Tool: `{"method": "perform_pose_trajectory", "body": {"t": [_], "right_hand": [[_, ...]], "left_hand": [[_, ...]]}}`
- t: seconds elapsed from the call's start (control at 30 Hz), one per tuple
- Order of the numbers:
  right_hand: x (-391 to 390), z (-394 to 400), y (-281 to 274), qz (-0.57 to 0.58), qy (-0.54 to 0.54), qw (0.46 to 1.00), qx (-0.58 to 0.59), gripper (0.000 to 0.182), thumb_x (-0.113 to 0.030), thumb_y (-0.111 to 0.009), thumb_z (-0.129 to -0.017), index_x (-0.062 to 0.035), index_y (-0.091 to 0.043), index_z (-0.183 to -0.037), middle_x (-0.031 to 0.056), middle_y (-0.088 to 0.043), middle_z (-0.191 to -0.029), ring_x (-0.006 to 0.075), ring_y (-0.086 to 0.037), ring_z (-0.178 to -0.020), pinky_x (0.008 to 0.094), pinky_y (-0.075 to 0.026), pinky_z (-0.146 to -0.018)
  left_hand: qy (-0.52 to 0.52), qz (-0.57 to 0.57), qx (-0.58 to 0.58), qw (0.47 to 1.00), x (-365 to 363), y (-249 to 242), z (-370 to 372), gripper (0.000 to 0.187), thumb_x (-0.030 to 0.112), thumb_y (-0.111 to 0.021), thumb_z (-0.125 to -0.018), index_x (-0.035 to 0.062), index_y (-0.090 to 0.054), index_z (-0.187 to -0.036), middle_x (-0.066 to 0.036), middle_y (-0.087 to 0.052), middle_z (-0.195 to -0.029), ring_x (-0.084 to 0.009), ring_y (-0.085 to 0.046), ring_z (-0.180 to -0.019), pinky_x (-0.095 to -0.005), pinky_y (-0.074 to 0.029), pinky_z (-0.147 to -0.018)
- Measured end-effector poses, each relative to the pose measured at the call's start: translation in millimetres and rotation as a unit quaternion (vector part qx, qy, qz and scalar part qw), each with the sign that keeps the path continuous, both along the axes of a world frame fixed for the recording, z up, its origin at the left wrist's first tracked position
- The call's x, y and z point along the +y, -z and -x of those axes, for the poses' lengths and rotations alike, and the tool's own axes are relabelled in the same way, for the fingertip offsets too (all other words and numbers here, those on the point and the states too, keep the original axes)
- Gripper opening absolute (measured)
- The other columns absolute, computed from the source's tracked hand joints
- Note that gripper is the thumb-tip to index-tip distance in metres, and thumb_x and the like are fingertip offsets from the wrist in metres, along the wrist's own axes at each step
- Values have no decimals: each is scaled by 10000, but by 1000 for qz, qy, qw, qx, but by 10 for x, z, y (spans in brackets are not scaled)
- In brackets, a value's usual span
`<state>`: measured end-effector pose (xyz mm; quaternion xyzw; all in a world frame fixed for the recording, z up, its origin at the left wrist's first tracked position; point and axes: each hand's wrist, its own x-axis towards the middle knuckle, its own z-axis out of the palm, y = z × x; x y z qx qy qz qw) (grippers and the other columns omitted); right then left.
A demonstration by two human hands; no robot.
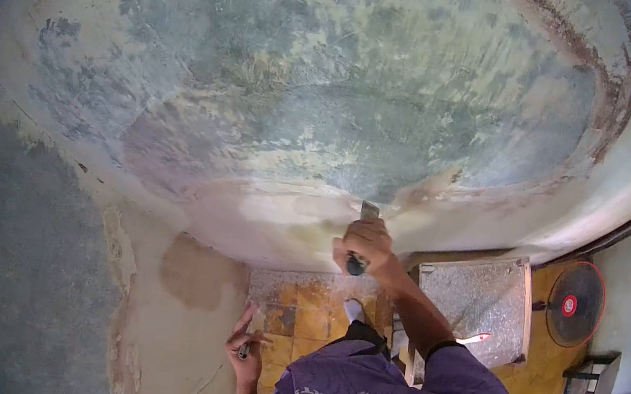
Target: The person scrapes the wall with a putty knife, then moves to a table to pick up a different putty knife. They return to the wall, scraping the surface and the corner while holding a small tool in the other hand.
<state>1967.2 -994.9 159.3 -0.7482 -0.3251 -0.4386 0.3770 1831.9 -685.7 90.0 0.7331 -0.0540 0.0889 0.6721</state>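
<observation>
My right hand (pixel 367 241) is closed round the dark handle of a scraper (pixel 369 212), whose flat blade is against the lower part of the patchy green and white wall (pixel 324 134). Lower and to the left, my left hand (pixel 245 342) is near the side wall, with some fingers stretched out. A small dark object with a metallic end (pixel 244 351) lies in its palm, partly hidden by the fingers.
A speckled board or tabletop (pixel 470 299) with a red and white brush (pixel 478 338) on it stands at the right. Beyond are a round fan (pixel 576 305) and a dark stool (pixel 589 385). Yellow tiles (pixel 313 301) cover the floor.
</observation>
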Motion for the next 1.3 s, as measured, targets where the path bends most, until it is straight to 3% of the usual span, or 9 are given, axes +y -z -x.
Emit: {"method": "perform_pose_trajectory", "body": {"t": [0.23,0.33,0.53,0.63,0.87,0.93,1.13,1.2,1.3], "right_hand": [[86,-44,-31,-15,-59,998,1,201,-69,-714,-604,-87,-517,-646,32,-469,-582,228,-523,-509,355,-402,-454],[125,65,-59,25,-91,995,-16,167,-64,-723,-656,-81,-559,-685,22,-457,-572,231,-515,-492,353,-410,-457],[73,-150,94,-37,-61,997,36,174,-50,-696,-749,-133,-570,-662,30,-562,-590,217,-595,-508,342,-430,-463],[153,108,-43,26,-46,998,-33,254,28,-706,-722,-122,-527,-621,35,-531,-548,220,-572,-468,327,-406,-437],[155,-88,234,-37,-74,995,61,248,8,-706,-705,-132,-527,-606,21,-557,-556,197,-584,-474,323,-426,-435],[86,-5,404,51,-56,995,63,94,-172,-756,-700,-170,-677,-751,-1,-629,-636,202,-616,-566,372,-448,-499],[107,-163,295,-53,67,991,102,156,-111,-768,-661,-144,-615,-668,40,-588,-582,232,-593,-515,349,-450,-490],[97,125,98,143,114,979,90,215,-43,-761,-678,-130,-569,-630,49,-559,-572,225,-568,-481,339,-426,-468],[121,-31,-27,-23,16,1000,13,300,3,-747,-653,-133,-491,-574,45,-518,-552,199,-555,-473,338,-400,-441]], "left_hand": [[-34,74,82,993,-107,-136,24,290,-193,-480,-695,-13,-704,-733,-212,-608,-1333,-387,-484,-1347,-501,-442,-1054],[44,-7,-37,998,10,10,12,137,-111,-515,-838,-38,-625,-802,-234,-556,-1381,-405,-470,-1347,-450,-546,-942],[14,-45,-5,999,-1,-185,69,124,-128,-567,-818,-18,-586,-764,-244,-570,-1366,-416,-446,-1371,-534,-370,-1110],[11,-25,-46,999,59,-93,41,223,-155,-543,-687,-16,-717,-698,-217,-621,-1314,-379,-499,-1336,-494,-400,-1088],[27,-43,-35,998,206,12,127,112,-117,-590,-814,-19,-633,-779,-260,-560,-1371,-424,-435,-1376,-527,-406,-1083],[8,-5,-15,1000,181,16,125,131,-124,-581,-790,-17,-651,-760,-251,-572,-1360,-412,-450,-1368,-529,-405,-1081],[-14,-36,-25,999,114,-104,108,275,-159,-515,-691,1,-739,-685,-207,-623,-1316,-370,-481,-1355,-487,-404,-1083],[-14,-3,-39,999,149,-30,54,271,-164,-522,-713,-3,-738,-687,-207,-623,-1316,-366,-483,-1354,-482,-408,-1076],[-27,9,-25,999,136,-23,91,264,-167,-538,-741,-3,-738,-692,-203,-625,-1316,-364,-487,-1351,-475,-405,-1075]]}}
